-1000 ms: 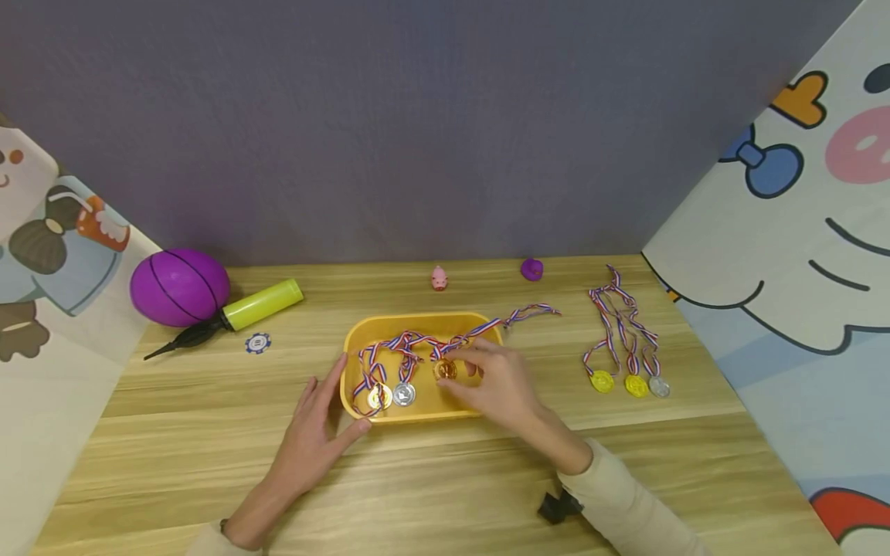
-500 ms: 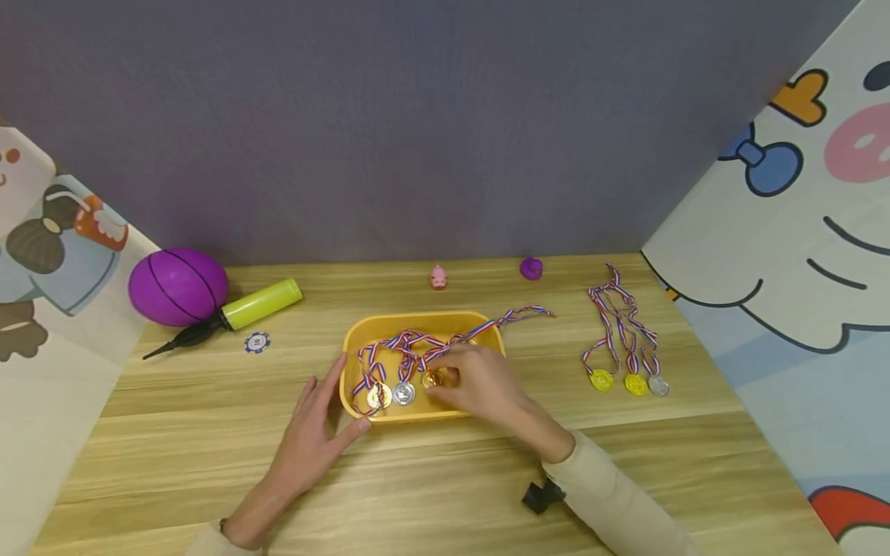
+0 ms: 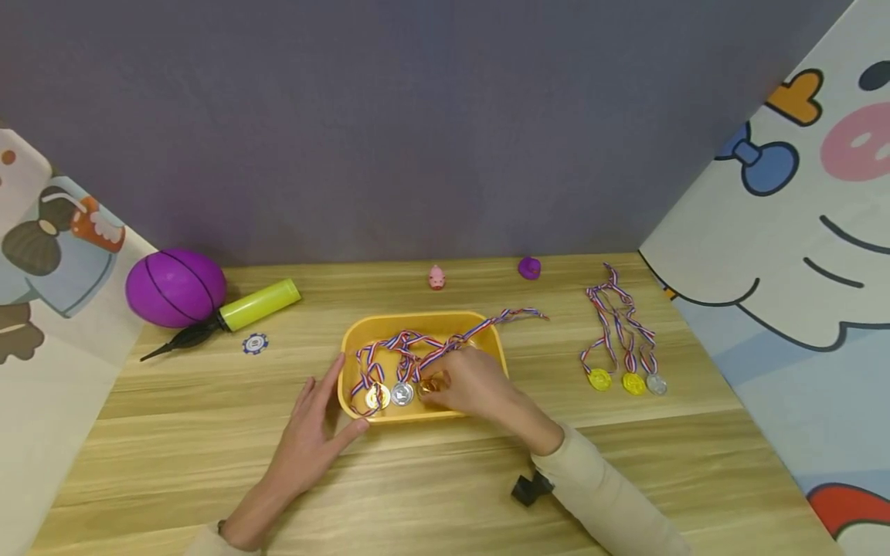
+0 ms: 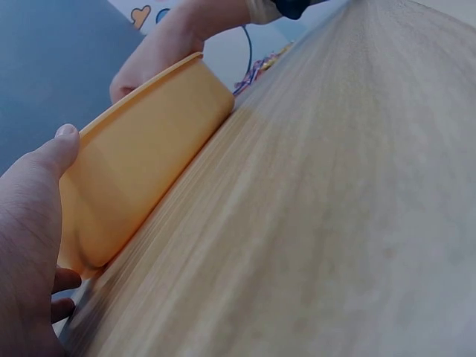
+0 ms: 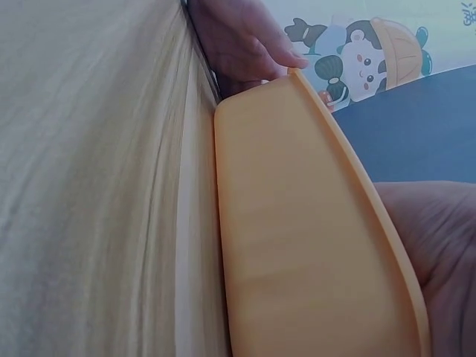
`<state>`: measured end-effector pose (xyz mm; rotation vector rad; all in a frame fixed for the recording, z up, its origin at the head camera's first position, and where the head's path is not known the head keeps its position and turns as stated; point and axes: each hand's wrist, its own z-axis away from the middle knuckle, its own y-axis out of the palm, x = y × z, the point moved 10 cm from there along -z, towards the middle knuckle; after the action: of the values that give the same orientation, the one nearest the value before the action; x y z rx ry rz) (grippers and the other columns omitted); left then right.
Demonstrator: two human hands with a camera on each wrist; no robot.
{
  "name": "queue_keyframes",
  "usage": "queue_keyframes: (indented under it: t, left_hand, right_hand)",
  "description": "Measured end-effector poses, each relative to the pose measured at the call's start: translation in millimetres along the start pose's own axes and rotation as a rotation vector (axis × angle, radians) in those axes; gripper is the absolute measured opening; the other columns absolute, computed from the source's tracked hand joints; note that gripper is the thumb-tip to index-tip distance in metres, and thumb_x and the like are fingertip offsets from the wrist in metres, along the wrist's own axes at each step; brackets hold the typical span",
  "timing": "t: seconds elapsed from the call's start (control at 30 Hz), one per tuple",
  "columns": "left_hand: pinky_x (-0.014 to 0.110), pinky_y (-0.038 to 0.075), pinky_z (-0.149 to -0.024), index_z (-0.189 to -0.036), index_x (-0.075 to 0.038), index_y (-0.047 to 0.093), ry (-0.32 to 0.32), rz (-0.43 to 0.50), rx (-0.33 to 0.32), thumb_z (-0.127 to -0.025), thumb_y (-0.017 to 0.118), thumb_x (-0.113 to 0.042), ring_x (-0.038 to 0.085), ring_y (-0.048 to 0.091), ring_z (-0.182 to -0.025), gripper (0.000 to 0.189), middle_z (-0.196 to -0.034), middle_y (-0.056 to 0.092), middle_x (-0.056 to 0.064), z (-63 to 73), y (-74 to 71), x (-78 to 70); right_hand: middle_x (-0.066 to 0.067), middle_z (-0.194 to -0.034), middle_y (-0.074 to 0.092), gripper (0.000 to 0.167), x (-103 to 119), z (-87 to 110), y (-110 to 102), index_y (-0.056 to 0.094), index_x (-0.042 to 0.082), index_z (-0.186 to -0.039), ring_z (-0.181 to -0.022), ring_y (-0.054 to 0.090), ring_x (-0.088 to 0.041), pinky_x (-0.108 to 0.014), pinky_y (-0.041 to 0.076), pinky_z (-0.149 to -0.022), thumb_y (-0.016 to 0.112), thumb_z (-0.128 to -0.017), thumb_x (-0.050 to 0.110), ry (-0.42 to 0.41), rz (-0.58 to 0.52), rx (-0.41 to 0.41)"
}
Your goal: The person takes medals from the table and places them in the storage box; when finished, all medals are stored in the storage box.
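A yellow plastic tray stands on the wooden table. My left hand rests at its left end, fingers along the side and thumb at the front rim; the left wrist view shows the thumb on the edge of the tray. Inside the tray, my right hand pinches a gold medal, partly covered by the fingers. Left of it lie a silver medal and another gold medal. Their striped ribbons spread across the tray, one trailing over the right rim. The tray wall hides the medals in the right wrist view.
Right of the tray lie two gold medals and a silver medal with ribbons. Toward the back are a pink pig toy and a purple toy. At left are a purple ball, a yellow pump and a chip.
My right hand has carried the gold medal left and toward the tray's front, close to the silver one, drawing its ribbon along. The left hand stays at the tray.
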<state>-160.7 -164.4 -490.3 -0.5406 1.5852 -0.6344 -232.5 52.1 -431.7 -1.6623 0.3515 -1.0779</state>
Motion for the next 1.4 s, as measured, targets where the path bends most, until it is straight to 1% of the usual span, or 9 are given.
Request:
queue_keyframes:
  t: [0.13, 0.33, 0.57, 0.67, 0.77, 0.87, 0.97, 1.13, 1.4]
  left_hand:
    - [0.092, 0.019, -0.119, -0.180, -0.040, 0.013, -0.002, 0.001, 0.001, -0.101, 0.078, -0.050, 0.067, 0.016, -0.160, 0.102, -0.178, 0.035, 0.020, -0.1, -0.1, -0.1]
    - [0.092, 0.019, -0.118, -0.180, -0.039, 0.013, 0.003, -0.002, -0.001, -0.101, 0.078, -0.050, 0.068, 0.017, -0.160, 0.102, -0.177, 0.035, 0.020, -0.1, -0.2, -0.5]
    - [0.092, 0.020, -0.118, -0.180, -0.038, 0.013, 0.014, -0.007, -0.004, -0.101, 0.078, -0.051, 0.068, 0.017, -0.160, 0.103, -0.177, 0.036, 0.020, 0.0, 0.5, -0.8]
    - [0.091, 0.019, -0.120, -0.180, -0.038, 0.014, 0.019, -0.003, -0.005, -0.101, 0.078, -0.051, 0.067, 0.017, -0.160, 0.103, -0.178, 0.035, 0.019, 0.4, 0.5, -1.5]
    - [0.091, 0.018, -0.120, -0.180, -0.037, 0.014, 0.019, 0.000, -0.006, -0.101, 0.078, -0.050, 0.067, 0.017, -0.160, 0.103, -0.178, 0.035, 0.019, 0.7, 0.0, -1.9]
    - [0.092, 0.018, -0.119, -0.180, -0.037, 0.014, 0.013, -0.001, -0.003, -0.101, 0.078, -0.051, 0.068, 0.016, -0.160, 0.103, -0.177, 0.035, 0.020, 1.0, -0.4, -1.6]
    - [0.093, 0.019, -0.117, -0.180, -0.038, 0.013, 0.005, -0.005, -0.002, -0.101, 0.078, -0.051, 0.068, 0.016, -0.160, 0.103, -0.177, 0.036, 0.022, 1.0, -0.7, -0.7]
    - [0.094, 0.020, -0.116, -0.180, -0.038, 0.013, 0.001, -0.009, -0.002, -0.101, 0.078, -0.051, 0.069, 0.017, -0.159, 0.103, -0.175, 0.038, 0.023, 0.8, -0.7, 0.5]
    - [0.089, 0.017, -0.123, -0.180, -0.038, 0.014, 0.016, 0.003, -0.005, -0.101, 0.079, -0.049, 0.066, 0.018, -0.161, 0.103, -0.175, 0.038, 0.022, -0.1, -0.3, -1.0]
  right_hand:
    - [0.015, -0.059, 0.049, 0.010, -1, -2.1, 3, 0.087, 0.029, -0.093, -0.057, 0.040, -0.003, -0.025, 0.033, -0.052, 0.096, -0.090, 0.030, 0.009, 0.039, 0.022]
    - [0.006, -0.069, 0.067, 0.012, -4, -2.0, 2, 0.088, 0.024, -0.097, -0.061, 0.044, -0.007, -0.029, 0.038, -0.054, 0.096, -0.089, 0.029, 0.028, 0.022, 0.022]
    - [0.011, -0.090, 0.083, 0.014, -5, 0.7, -1, 0.091, 0.022, -0.101, -0.073, 0.062, -0.006, -0.034, 0.054, -0.079, 0.096, -0.089, 0.028, 0.040, 0.010, 0.012]
    - [0.010, -0.095, 0.085, 0.014, -5, 3.3, -5, 0.092, 0.021, -0.101, -0.076, 0.065, -0.006, -0.031, 0.054, -0.072, 0.095, -0.089, 0.027, 0.024, -0.006, -0.012]
    - [0.010, -0.084, 0.080, 0.016, -4, 6.9, -12, 0.091, 0.017, -0.102, -0.068, 0.060, -0.002, -0.023, 0.048, -0.058, 0.095, -0.089, 0.025, 0.002, -0.030, -0.055]
    - [0.013, -0.067, 0.066, 0.020, -5, 11.1, -21, 0.090, 0.013, -0.105, -0.057, 0.048, 0.001, -0.021, 0.039, -0.049, 0.095, -0.089, 0.022, -0.010, -0.064, -0.098]
    - [0.016, -0.059, 0.054, 0.020, -9, 14.8, -29, 0.090, 0.011, -0.108, -0.053, 0.042, 0.003, -0.020, 0.035, -0.049, 0.094, -0.091, 0.020, 0.003, -0.092, -0.129]
    - [0.015, -0.054, 0.046, 0.020, -17, 19.4, -46, 0.089, 0.008, -0.111, -0.048, 0.036, 0.003, -0.019, 0.030, -0.047, 0.092, -0.093, 0.015, 0.038, -0.149, -0.184]
    - [0.015, -0.056, 0.042, 0.017, -27, 28.2, -85, 0.090, 0.008, -0.101, -0.053, 0.035, 0.001, -0.024, 0.033, -0.053, 0.097, -0.088, 0.016, -0.006, -0.090, -0.363]
